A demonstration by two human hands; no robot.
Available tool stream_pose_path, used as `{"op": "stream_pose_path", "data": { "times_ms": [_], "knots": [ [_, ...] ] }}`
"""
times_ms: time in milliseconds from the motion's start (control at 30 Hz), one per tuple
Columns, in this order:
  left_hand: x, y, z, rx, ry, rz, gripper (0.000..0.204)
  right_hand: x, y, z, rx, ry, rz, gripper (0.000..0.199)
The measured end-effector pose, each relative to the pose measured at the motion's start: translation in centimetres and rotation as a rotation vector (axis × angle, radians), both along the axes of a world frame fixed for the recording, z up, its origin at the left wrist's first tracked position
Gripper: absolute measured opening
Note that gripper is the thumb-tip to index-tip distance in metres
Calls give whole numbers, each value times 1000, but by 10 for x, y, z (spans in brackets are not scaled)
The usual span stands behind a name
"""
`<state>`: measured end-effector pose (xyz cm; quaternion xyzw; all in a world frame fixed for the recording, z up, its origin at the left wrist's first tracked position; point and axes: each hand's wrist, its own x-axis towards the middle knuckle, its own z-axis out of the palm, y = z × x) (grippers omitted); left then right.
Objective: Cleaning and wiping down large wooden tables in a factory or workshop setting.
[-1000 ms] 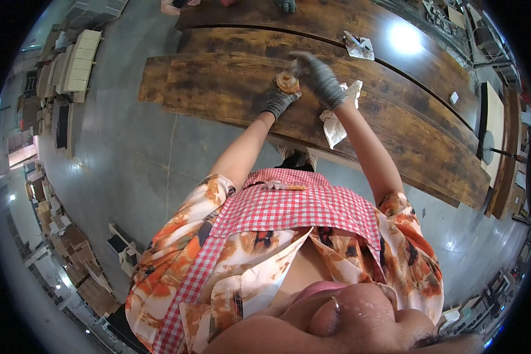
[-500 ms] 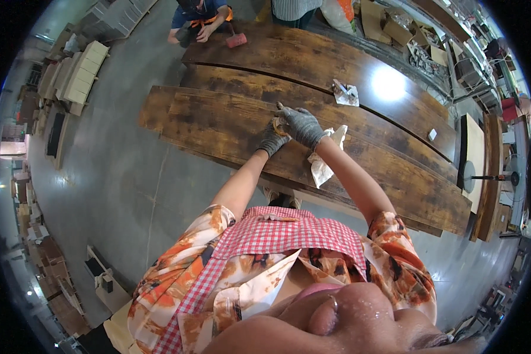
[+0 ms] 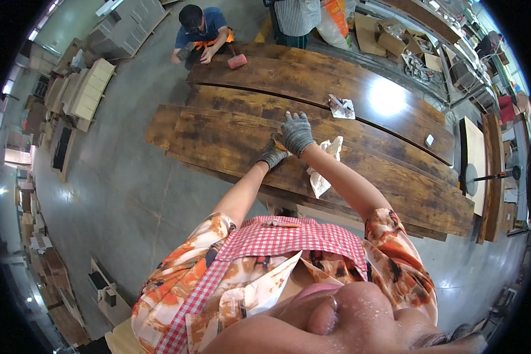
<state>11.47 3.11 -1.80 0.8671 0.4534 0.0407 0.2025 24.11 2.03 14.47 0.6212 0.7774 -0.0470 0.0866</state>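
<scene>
My left hand, in a grey knit glove, is closed around a small tan thing at the near side of a dark brown wooden board. Its exact kind is partly hidden by the fingers. Just beyond it and to the right, my right hand, gloved the same way, has its fingers stretched out over the board's surface. Beside the right wrist lies a crumpled whitish cloth, partly covered by my forearm.
Several long boards lie side by side. Farther back are a white sheet with small items, a small white block and a red-headed mallet. A co-worker crouches at the far left end; another person stands behind. A fan is at right.
My right hand has opened from a bent-fingered grasp near the left hand to stretched fingers on the board. The left hand keeps the tan thing. The view has tilted slightly upward.
</scene>
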Motion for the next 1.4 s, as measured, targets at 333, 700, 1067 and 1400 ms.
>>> {"op": "stream_pose_path", "data": {
  "times_ms": [333, 700, 1067, 1400],
  "knots": [
    [-8, -6, -36, 312, 133, 79, 66, -30, -14, -4, 30, 394, 37, 65],
    [-66, 18, -72, -429, -798, 67, 67, -30, -37, 45, -383, 503, 108, 53],
    [-14, -1, 10, -128, -116, 115, 62, -10, -30, 21, -112, 222, 100, 32],
    [-10, -40, 95, -284, -352, 265, 71, 11, -22, -16, 157, 281, 320, 21]
  ]
}}
